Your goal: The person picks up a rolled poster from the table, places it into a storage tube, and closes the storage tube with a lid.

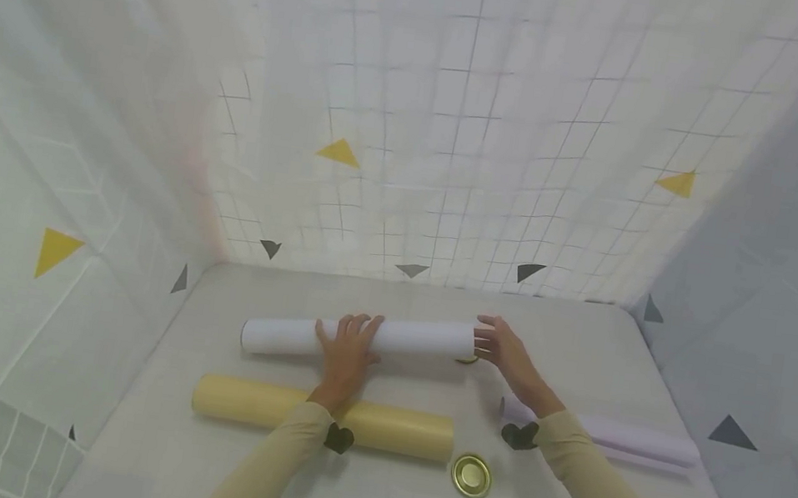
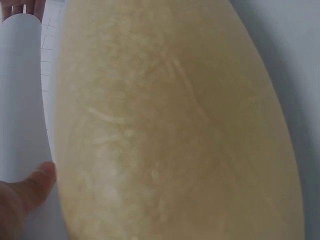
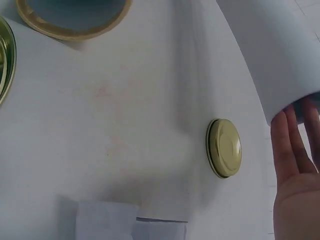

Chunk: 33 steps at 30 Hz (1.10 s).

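Note:
A white hollow tube [image 1: 425, 338] lies slantwise toward the back of the pale surface. My left hand [image 1: 347, 353] grips it near the middle, fingers over the top and thumb along the near side. At its right end is my right hand [image 1: 512, 358], whose straight fingers reach into the opening [image 3: 306, 107]; the fingertips are hidden inside. Beneath and near that end lies a small gold lid [image 3: 229, 149]. A yellow tube [image 1: 412, 433] lies closer to me, under my left wrist, and fills most of the left wrist view.
Another gold round lid [image 1: 471, 476] lies flat beside the yellow tube's right end. A lilac roll [image 1: 646, 441] lies on the right, partly behind my right forearm. Pale sheeted walls [image 1: 416, 117] with grid lines and triangle marks enclose the surface at the back and sides.

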### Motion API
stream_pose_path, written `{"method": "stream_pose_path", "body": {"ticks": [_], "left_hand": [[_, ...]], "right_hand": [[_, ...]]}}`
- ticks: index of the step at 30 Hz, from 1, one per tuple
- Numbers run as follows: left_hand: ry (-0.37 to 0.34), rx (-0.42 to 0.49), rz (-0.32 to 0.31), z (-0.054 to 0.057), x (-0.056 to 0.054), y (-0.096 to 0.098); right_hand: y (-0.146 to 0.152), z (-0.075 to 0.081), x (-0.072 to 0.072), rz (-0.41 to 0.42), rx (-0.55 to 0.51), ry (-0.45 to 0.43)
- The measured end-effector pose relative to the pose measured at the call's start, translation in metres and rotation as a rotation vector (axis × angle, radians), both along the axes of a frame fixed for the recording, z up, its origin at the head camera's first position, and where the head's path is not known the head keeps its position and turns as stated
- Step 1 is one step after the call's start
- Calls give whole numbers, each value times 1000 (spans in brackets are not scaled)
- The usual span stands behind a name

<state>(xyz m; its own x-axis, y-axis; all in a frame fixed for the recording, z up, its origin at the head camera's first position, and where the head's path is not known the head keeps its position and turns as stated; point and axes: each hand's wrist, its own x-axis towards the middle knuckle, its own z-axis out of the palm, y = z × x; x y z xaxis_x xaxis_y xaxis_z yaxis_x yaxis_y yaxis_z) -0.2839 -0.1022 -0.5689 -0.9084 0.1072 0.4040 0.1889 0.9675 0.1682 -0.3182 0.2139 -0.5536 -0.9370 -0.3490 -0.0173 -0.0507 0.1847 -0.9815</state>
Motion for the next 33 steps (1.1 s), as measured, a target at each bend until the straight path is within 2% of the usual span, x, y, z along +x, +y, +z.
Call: {"method": "stream_pose_path", "body": {"ticks": [3, 6, 10, 13, 17, 25, 31, 33], "left_hand": [[7, 4, -4, 3, 0, 0], [0, 8, -5, 5, 0, 1], [-13, 2, -1, 6, -1, -2], [-7, -5, 10, 6, -1, -5], [-5, 8, 8, 6, 0, -9], [0, -7, -7, -8, 6, -15], [26, -30, -15, -4, 9, -13], [36, -29, -13, -1, 8, -12]], "right_hand": [[5, 0, -2, -58, -37, -4], [7, 1, -2, -112, -9, -18], [4, 3, 1, -165, 158, -38], [-1, 4, 1, -175, 343, 5], [-7, 1, 0, -134, 513, 93], [-22, -14, 8, -8, 722, 190], [-19, -14, 5, 94, 838, 291], [-19, -10, 3, 124, 885, 288]]}}
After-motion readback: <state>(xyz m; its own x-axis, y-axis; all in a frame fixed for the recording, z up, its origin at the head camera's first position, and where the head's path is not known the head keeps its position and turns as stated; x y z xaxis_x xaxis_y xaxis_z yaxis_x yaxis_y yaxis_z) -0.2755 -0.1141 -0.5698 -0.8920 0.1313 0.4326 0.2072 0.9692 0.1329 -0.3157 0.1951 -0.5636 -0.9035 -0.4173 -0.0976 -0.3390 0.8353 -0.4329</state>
